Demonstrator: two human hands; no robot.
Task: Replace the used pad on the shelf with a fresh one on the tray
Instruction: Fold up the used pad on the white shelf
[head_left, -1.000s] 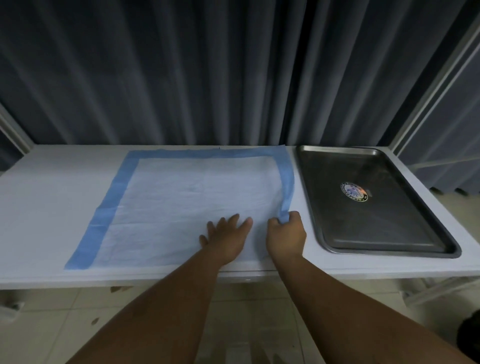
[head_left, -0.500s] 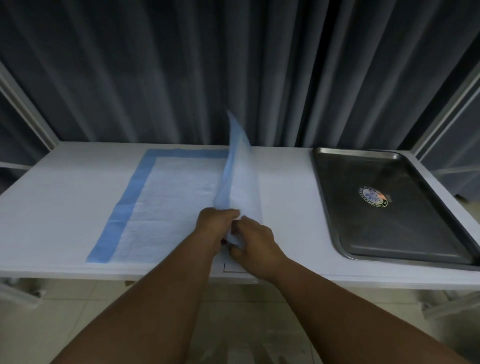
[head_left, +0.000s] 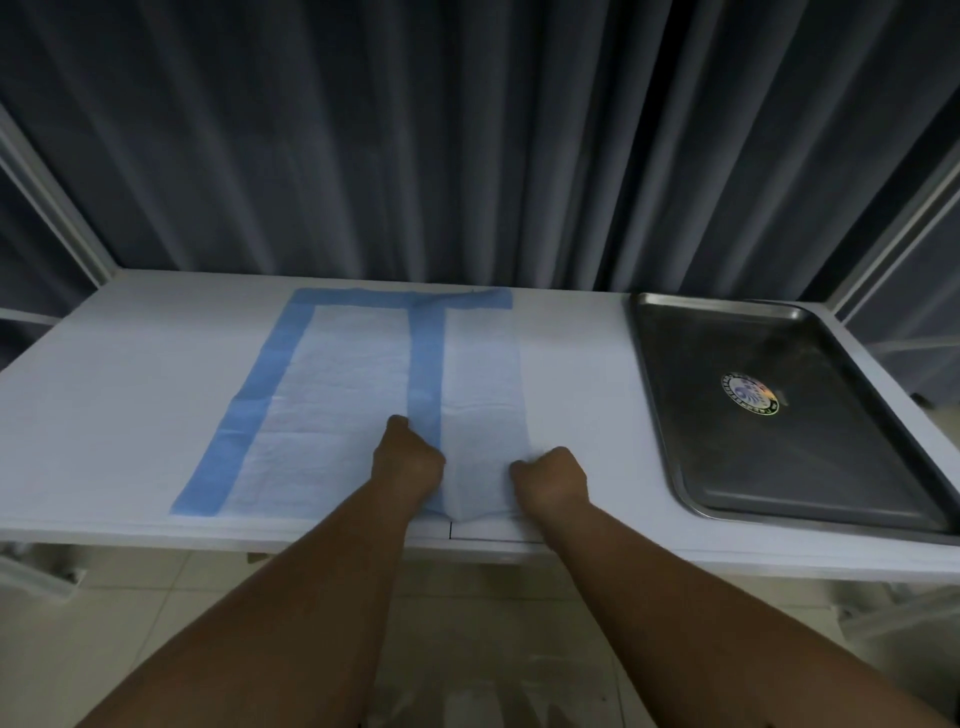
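Note:
A white pad (head_left: 337, 395) with a blue border lies on the white shelf (head_left: 104, 395), left of centre. Its right part is folded over to the left, so a blue edge strip (head_left: 426, 364) runs down the middle and the pale underside (head_left: 483, 374) faces up. My left hand (head_left: 408, 457) is curled on the near end of that blue edge. Fingers closed, my right hand (head_left: 550, 478) sits on the near end of the fold's right crease. The steel tray (head_left: 753, 467) lies at the right with only a round sticker inside.
Dark grey curtains (head_left: 467, 156) hang right behind the shelf. White frame posts (head_left: 57, 223) rise at both back corners. A tiled floor (head_left: 467, 649) shows below the shelf's front edge, and bare shelf separates pad and tray.
The pad lay flat a second ago. My right hand lifted its right edge and swung it leftwards; the flap now lies folded onto the pad, with both hands closed at its near end.

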